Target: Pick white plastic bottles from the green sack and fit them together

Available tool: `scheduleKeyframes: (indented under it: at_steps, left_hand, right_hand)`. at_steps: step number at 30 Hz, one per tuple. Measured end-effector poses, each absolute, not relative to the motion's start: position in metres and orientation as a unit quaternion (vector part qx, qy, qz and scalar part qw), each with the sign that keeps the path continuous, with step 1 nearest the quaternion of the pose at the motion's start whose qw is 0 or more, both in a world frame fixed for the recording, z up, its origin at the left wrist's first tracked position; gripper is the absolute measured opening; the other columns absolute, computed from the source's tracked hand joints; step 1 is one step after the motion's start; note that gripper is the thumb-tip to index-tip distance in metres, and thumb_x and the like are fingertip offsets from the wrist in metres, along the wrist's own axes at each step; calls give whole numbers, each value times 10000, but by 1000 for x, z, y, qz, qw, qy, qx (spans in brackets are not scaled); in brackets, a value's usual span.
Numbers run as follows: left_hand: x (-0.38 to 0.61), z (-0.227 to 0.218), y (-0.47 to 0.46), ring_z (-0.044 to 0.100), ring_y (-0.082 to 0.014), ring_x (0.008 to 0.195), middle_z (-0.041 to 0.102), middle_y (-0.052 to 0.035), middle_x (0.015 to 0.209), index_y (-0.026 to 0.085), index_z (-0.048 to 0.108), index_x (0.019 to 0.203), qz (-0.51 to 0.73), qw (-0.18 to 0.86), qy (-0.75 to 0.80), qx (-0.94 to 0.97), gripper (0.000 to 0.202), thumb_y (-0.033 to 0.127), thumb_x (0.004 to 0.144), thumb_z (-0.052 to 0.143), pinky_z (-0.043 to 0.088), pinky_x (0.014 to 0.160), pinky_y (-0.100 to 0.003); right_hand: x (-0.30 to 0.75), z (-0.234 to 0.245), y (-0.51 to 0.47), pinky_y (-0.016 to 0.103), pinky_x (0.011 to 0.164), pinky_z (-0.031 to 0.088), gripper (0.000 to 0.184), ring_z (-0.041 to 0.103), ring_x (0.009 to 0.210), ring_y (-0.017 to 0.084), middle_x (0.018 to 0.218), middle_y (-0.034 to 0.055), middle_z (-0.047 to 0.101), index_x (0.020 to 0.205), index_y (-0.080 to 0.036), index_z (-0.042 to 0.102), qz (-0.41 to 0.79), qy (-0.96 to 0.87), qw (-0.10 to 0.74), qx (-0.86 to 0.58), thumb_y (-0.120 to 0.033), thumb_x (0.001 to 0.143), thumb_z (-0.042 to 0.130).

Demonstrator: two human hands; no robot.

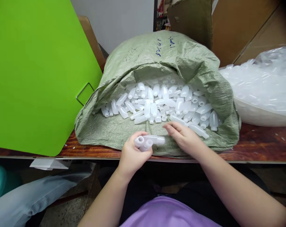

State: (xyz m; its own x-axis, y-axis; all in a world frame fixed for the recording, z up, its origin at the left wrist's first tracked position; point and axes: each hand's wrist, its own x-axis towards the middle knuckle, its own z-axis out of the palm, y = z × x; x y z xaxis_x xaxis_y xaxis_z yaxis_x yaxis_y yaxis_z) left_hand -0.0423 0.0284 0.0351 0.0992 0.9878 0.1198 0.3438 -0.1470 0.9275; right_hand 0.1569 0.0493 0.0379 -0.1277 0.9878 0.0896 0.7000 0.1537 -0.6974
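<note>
My left hand (134, 154) is closed around a small bunch of translucent white plastic tubes (154, 139); round open necks on some of them face me. To its right, my right hand (184, 137) is held over the front flap of the sack, its fingers loosely bent and nothing visible in them. Just beyond both hands lies a heap of similar loose tubes (147, 108), inside the mouth of a green woven sack (162, 56). Each tube has a narrow neck and a flattened, slanted end. Part of the right fingers is hidden from this angle.
A bright green board (39, 69) with a wire handle stands at the left. On the right is a clear plastic bag (263, 91) full of white pieces, in front of cardboard boxes (242, 28). The brown table (258, 142) ends just before my body. Another person's denim-clad leg (39, 195) shows at lower left.
</note>
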Motion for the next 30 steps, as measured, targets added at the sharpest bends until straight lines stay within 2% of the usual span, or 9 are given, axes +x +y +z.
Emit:
scheduleKeyframes:
  at_steps: [3,5,7,10,13,17,21,25,30]
  left_hand:
    - [-41,37,5,619,-184,872,647,-23,960,211,613,1005,375,388,428,725,389,131,626,637,490,812,-282]
    - [-37,28,-11,615,-200,892,647,-38,978,206,621,1002,277,439,382,765,411,124,600,636,488,829,-304]
    - [-30,10,-23,623,-205,836,658,-39,947,201,622,985,159,512,393,747,424,116,570,631,502,753,-305]
    - [-20,-28,-26,603,-181,653,662,-12,786,187,612,901,33,595,437,674,372,106,538,627,449,534,-248]
    - [-7,-61,-14,596,-187,638,657,-7,767,190,617,903,15,579,468,667,365,123,545,634,427,507,-242]
    - [11,-80,7,627,-285,822,664,-75,927,189,614,984,27,507,515,691,444,144,543,638,498,682,-345]
    - [15,-80,12,601,-320,992,646,-103,1070,195,600,1030,31,496,490,716,478,104,561,603,476,861,-408]
    - [2,-59,0,605,-273,1001,621,-100,1130,192,544,1129,6,529,437,728,551,111,585,589,475,881,-380]
    - [-8,-19,-15,604,-211,771,631,-81,948,169,464,1094,-54,592,395,700,525,173,595,625,476,620,-293]
  right_hand:
    - [163,42,78,420,814,445,313,573,945,296,1011,153,626,1084,-142,616,18,-745,161,-647,-337,867,503]
    - [163,40,93,478,845,422,297,536,1012,359,1063,209,603,1054,-103,632,-27,-757,115,-643,-274,825,552]
    - [161,37,102,488,854,411,284,513,1043,380,1062,231,596,1024,-76,633,-19,-762,110,-637,-249,812,555]
    - [158,37,100,474,880,397,296,502,1066,370,1061,225,600,1034,-57,610,-19,-762,119,-637,-249,831,515]
    - [160,44,87,411,817,431,290,559,962,302,1000,160,630,1050,-95,581,33,-742,204,-638,-258,827,494]
    - [169,52,56,289,673,453,221,565,729,157,886,47,611,972,-170,556,205,-692,380,-578,-260,771,540]
    - [184,52,14,242,591,456,146,525,640,109,777,3,543,903,-192,534,373,-613,484,-500,-291,796,531]
    - [201,35,-33,216,508,436,223,496,571,98,728,4,545,970,-199,580,432,-583,488,-485,-378,857,508]
    - [200,-10,-77,207,560,473,221,546,601,101,703,3,588,996,-203,555,424,-613,389,-542,-377,922,441]
